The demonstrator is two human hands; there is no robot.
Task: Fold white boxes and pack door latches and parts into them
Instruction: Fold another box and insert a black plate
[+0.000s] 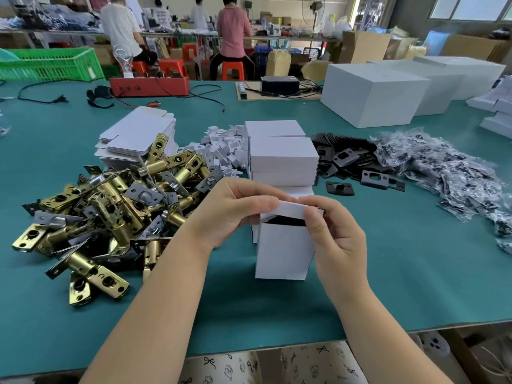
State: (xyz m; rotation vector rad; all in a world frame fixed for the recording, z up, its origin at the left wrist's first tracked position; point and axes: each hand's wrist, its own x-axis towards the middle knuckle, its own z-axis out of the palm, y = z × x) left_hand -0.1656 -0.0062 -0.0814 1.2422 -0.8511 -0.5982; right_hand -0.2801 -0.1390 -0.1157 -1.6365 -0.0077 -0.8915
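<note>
Closing the lid of the white box [282,250] at the frame centre.
My left hand [235,214] and right hand [332,231] pinch the lid flap [291,207]; I would press it evenly, so the tab enters straight.

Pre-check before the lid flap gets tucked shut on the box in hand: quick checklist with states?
1. Left hand pinches the white lid flap: ok.
2. Right hand pinches the flap's other end: ok.
3. Small white cardboard box upright on the green table: ok.
4. Flap tucked in: not ok, a dark gap shows beneath it.
5. Contents complete inside: cannot tell.
6. Stack of closed white boxes right behind, apart from the box: cannot tell.
</note>
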